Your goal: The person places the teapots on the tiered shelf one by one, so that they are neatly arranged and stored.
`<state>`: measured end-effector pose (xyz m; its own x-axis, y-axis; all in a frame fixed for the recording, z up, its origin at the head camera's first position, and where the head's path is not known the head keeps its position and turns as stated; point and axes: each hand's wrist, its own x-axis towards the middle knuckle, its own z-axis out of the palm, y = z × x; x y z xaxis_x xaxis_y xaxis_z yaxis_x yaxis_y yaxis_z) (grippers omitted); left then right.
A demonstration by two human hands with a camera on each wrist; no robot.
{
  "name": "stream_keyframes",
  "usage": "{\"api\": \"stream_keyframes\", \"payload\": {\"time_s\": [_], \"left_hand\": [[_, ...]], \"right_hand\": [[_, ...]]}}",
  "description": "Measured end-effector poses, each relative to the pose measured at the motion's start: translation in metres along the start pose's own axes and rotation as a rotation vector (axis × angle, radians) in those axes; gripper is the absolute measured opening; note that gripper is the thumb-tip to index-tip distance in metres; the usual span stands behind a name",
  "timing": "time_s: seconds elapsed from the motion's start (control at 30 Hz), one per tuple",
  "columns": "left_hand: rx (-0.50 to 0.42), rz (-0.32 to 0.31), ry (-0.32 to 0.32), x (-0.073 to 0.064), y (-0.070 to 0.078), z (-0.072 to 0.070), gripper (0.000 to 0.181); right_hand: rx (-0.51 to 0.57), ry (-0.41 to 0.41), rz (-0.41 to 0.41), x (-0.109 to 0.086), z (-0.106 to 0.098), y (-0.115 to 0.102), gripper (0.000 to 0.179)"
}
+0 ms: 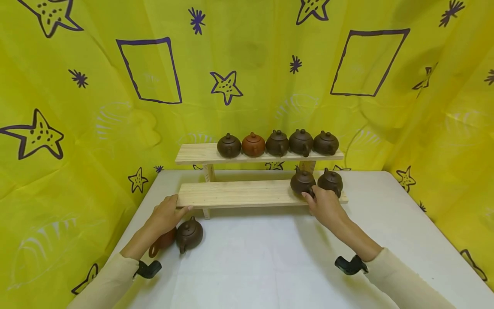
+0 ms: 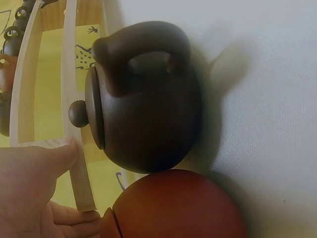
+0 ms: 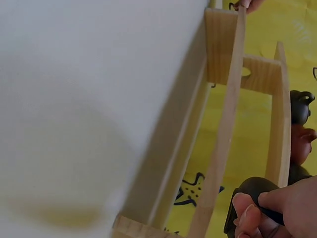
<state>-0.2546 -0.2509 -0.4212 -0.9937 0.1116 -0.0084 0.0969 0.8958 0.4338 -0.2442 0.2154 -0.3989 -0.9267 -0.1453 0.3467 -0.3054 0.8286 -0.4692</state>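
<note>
My right hand (image 1: 326, 206) pinches the handle of a dark brown teapot (image 1: 302, 182), which sits near the right end of the lower shelf board (image 1: 235, 193). Just right of it is another dark teapot (image 1: 330, 179), partly hidden by that hand. At the board's left end, my left hand (image 1: 164, 216) grips the wood, thumb on top and fingers around the end. Below it on the table stand a dark teapot (image 2: 148, 119) and a red-brown teapot (image 2: 178, 208), side by side; the left forearm covers part of the red-brown one in the head view.
Behind and higher, the upper shelf board (image 1: 197, 153) carries a row of several teapots, one of them a red-brown teapot (image 1: 253, 145). The two-tier wooden stand rests on a white table (image 1: 262, 266). A yellow patterned curtain (image 1: 254, 47) encloses the back and sides.
</note>
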Motion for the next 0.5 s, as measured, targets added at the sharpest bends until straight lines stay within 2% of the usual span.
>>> {"api": "stream_keyframes", "payload": {"time_s": [0.5], "left_hand": [[-0.012, -0.001, 0.003, -0.001, -0.001, 0.0, 0.078]], "right_hand": [[-0.042, 0.025, 0.03, 0.003, 0.008, 0.014, 0.033]]}}
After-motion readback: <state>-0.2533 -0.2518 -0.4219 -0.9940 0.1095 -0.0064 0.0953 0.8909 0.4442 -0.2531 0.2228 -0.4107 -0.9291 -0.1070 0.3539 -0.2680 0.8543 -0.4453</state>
